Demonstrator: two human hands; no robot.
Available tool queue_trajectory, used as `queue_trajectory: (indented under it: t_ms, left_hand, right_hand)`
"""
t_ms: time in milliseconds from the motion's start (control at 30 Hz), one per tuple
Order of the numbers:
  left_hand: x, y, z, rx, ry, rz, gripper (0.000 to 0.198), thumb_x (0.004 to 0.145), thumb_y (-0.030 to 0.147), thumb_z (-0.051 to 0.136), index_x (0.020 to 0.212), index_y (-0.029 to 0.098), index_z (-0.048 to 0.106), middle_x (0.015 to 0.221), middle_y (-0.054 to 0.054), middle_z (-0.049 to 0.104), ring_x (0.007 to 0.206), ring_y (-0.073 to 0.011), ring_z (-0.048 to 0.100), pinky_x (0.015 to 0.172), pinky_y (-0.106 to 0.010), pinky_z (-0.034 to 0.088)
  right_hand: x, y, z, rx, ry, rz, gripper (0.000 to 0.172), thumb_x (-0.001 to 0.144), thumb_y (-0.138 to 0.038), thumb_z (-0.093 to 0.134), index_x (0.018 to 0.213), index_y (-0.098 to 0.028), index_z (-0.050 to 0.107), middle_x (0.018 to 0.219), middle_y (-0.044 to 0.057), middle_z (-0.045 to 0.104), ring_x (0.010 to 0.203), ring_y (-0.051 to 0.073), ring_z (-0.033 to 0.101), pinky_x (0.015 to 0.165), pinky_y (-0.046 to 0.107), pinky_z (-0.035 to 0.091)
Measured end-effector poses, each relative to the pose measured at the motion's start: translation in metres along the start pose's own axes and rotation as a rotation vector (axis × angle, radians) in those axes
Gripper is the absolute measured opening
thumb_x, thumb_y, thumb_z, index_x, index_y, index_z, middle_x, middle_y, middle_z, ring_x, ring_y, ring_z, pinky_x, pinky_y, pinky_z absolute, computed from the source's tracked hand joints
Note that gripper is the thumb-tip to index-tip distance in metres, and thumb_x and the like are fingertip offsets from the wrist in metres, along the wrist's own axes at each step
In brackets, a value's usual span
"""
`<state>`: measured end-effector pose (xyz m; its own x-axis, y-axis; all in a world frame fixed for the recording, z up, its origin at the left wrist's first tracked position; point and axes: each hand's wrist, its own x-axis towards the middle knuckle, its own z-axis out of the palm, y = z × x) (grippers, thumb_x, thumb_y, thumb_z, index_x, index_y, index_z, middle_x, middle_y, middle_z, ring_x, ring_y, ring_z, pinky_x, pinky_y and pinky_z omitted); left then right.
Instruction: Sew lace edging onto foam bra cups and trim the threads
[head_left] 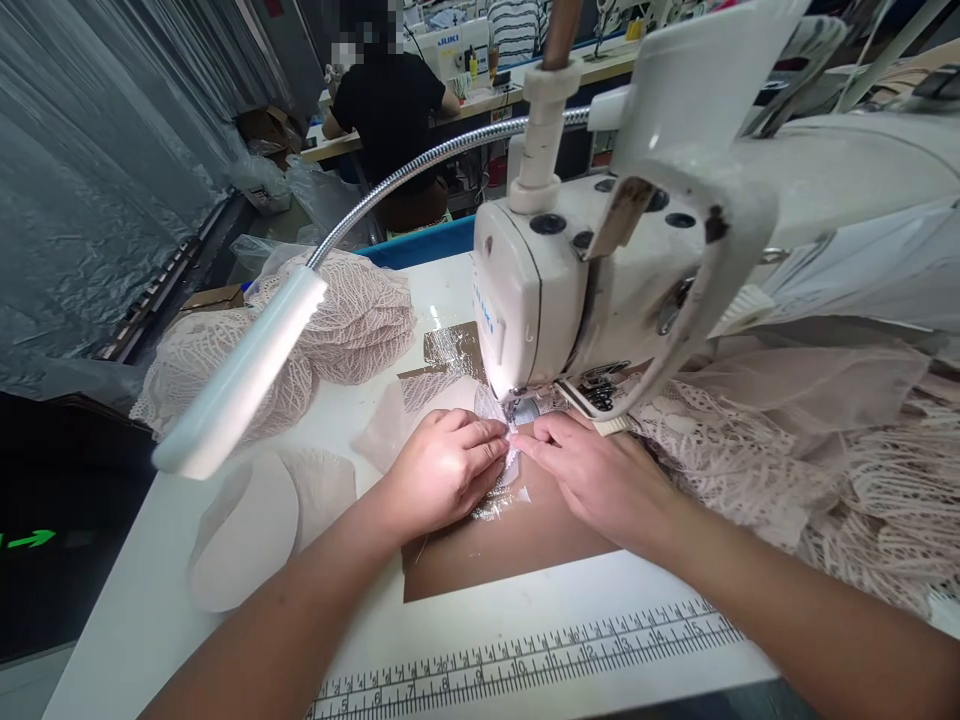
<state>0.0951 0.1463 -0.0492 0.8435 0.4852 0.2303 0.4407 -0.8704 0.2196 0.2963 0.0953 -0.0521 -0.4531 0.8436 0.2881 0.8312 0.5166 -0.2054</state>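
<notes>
A white sewing machine (525,290) stands over the table, its needle area just beyond my fingertips. Beneath it lies a piece of pale sheer lace fabric (508,470). My left hand (450,465) is closed, its fingers together and pressing the fabric from the left. From the other side, my right hand (600,470) has its thumb and index finger at the same piece, with the other fingers curled under. Both sets of fingertips nearly meet in front of the presser foot. A brown sheet (487,570) is under the work. Whatever lies beneath my palms is hidden.
A lamp (247,370) on a bent metal neck hangs at left. Lace bundles (352,310) sit behind it, and cut pale pieces (244,530) lie nearer. More lace (862,480) heaps up at right. A ruler strip (517,670) runs along the front. Another person (386,120) sits beyond.
</notes>
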Motion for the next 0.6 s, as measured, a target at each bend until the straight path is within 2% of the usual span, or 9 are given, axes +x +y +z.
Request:
queue_trajectory:
  t_ms: [233, 400, 600]
  left_hand:
    - [0.002, 0.000, 0.003, 0.017, 0.018, -0.044, 0.031, 0.090, 0.028, 0.045, 0.113, 0.016, 0.063, 0.118, -0.010, 0.063, 0.092, -0.0227, 0.054, 0.081, -0.040, 0.045]
    - [-0.001, -0.002, 0.001, 0.027, 0.003, -0.053, 0.034, 0.090, 0.031, 0.043, 0.115, 0.016, 0.060, 0.122, -0.011, 0.059, 0.098, -0.0246, 0.052, 0.085, -0.041, 0.043]
    - [-0.003, -0.002, -0.001, -0.034, 0.005, 0.020, 0.030, 0.089, 0.034, 0.046, 0.107, 0.018, 0.065, 0.104, -0.011, 0.062, 0.089, -0.0211, 0.054, 0.082, -0.038, 0.042]
  right_hand:
    - [0.002, -0.001, 0.005, -0.135, 0.037, 0.081, 0.036, 0.081, -0.007, 0.044, 0.105, -0.019, 0.068, 0.069, 0.003, 0.056, 0.059, 0.014, 0.040, 0.054, 0.029, 0.027]
    - [-0.001, 0.002, 0.010, -0.141, 0.070, 0.115, 0.035, 0.079, -0.008, 0.047, 0.105, -0.020, 0.067, 0.080, 0.004, 0.062, 0.065, 0.016, 0.046, 0.055, 0.028, 0.030]
    - [-0.001, 0.003, 0.008, -0.108, 0.109, 0.080, 0.030, 0.084, -0.012, 0.044, 0.102, -0.019, 0.066, 0.087, 0.006, 0.064, 0.074, 0.018, 0.052, 0.061, 0.027, 0.036]
